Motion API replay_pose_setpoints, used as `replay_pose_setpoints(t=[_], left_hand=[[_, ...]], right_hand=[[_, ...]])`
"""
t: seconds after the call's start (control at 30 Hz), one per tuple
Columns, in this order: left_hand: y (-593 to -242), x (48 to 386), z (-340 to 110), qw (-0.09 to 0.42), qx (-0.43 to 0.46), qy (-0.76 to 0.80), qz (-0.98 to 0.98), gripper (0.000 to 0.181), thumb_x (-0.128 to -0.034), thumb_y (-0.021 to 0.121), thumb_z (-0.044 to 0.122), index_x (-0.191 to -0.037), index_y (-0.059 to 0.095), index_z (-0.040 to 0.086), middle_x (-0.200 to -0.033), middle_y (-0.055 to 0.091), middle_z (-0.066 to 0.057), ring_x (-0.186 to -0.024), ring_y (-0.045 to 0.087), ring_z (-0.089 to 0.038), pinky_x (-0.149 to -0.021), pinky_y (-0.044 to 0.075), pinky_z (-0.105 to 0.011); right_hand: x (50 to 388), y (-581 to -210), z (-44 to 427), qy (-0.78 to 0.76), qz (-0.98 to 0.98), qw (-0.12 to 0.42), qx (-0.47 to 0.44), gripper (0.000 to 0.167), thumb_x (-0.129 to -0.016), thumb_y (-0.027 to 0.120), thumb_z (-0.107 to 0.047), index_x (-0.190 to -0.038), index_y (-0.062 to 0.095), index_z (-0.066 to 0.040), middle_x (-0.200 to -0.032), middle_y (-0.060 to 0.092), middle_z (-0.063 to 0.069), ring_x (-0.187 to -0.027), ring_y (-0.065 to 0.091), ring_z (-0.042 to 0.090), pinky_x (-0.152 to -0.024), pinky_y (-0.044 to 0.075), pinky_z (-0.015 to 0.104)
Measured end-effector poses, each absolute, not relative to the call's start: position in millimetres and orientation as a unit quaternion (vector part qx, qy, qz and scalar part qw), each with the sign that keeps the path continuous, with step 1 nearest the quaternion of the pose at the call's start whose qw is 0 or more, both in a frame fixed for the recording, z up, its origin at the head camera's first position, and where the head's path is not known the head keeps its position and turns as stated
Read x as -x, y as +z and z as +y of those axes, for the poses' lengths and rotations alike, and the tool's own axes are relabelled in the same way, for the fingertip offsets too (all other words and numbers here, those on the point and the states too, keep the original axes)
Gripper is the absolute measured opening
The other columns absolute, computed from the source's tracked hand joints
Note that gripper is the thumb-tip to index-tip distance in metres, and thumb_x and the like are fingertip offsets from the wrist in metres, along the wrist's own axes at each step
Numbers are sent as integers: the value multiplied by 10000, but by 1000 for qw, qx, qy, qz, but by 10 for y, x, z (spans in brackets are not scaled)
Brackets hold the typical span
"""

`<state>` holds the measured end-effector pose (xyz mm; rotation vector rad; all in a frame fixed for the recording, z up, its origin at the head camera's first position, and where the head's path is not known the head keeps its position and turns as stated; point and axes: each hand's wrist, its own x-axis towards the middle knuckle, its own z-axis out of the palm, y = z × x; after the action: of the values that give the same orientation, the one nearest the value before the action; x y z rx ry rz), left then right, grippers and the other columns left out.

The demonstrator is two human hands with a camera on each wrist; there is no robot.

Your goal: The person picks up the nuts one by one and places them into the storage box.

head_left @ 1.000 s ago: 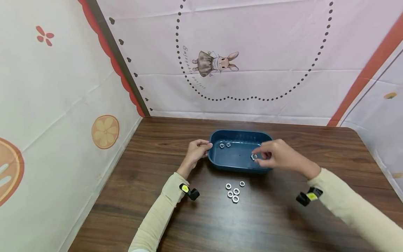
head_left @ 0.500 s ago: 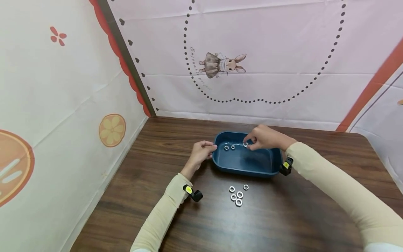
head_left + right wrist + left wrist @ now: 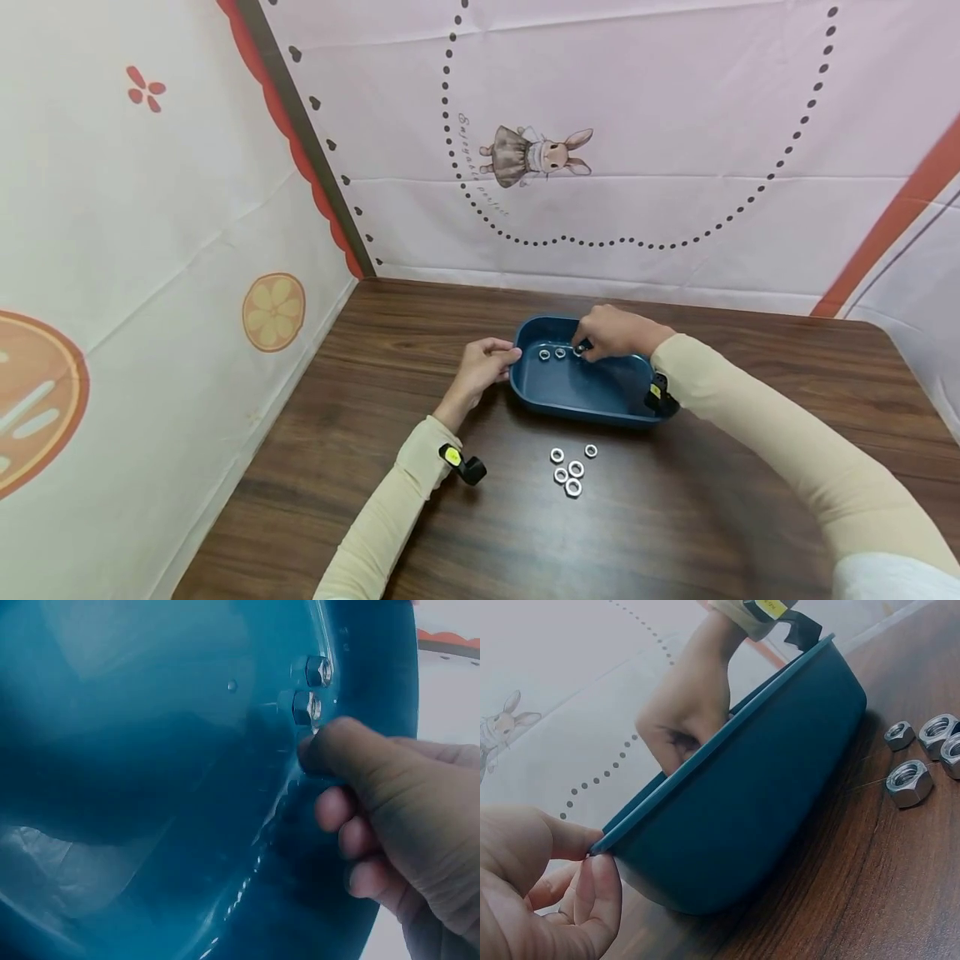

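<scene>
My left hand [image 3: 482, 367] pinches the left end of a dark blue oval plastic tray [image 3: 587, 413]; in the left wrist view its thumb lies over the rim and the fingers bend beneath. Inside the tray, by the back wall, my right hand [image 3: 617, 332] pinches a steel hex nut [image 3: 577, 352] low at the tray floor. Its thumb mostly hides this nut in the right wrist view. Two more hex nuts, one nearer [image 3: 306, 708] and one farther [image 3: 319, 671], stand in a row along that wall.
Several loose hex nuts [image 3: 574, 469] lie on the dark wood table [image 3: 675, 517] in front of the tray. A printed white cloth [image 3: 637, 125] hangs behind the table, and another covers the left side. Both wrists wear black camera mounts.
My right hand has carried a nut from over the tray's right part leftward to the back wall, then lowered it beside the two nuts. My left hand keeps its hold on the rim.
</scene>
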<state>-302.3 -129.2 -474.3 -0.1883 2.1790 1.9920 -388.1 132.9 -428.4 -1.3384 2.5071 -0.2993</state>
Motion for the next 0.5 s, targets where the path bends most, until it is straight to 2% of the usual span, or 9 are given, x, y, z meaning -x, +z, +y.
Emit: replay_pose_setpoints(t=[0.13,0.27,0.4,0.5], left_hand=[[-4753,3010,-1281,94,62,671,733,236,-965,726,160,-1140,694,4,-1102,717,-205,-794,656,-149,-656,567,-195],[-4748,3005,-1285,94,62,671,733,233,-965,727,163,-1137,695,9,-1100,715,-200,-791,649,-145,-657,566,-197],[-4742,3006,-1307,92,63,669,735,234,-967,726,176,-1131,696,12,-1070,718,-173,-771,642,-125,-667,570,-208],[-4734,3016,-1306,94,62,668,736,235,-969,724,183,-1133,697,17,-1045,718,-142,-772,641,-117,-680,574,-216]], right_hand=[[3870,-4328,1295,-90,869,146,463,222,-896,782,-100,-1098,778,-8,-1006,763,119,-700,669,68,-679,600,302],[3873,-4369,1242,-75,870,149,464,194,-896,783,-90,-1071,783,-5,-1044,758,139,-778,715,134,-710,612,340],[3862,-4328,1209,-73,879,142,448,196,-894,779,-86,-1071,780,-3,-989,760,120,-704,679,95,-684,607,335],[3790,-4191,1253,-97,890,101,434,213,-907,755,-85,-1093,769,18,-789,743,82,-541,588,65,-614,585,324]])
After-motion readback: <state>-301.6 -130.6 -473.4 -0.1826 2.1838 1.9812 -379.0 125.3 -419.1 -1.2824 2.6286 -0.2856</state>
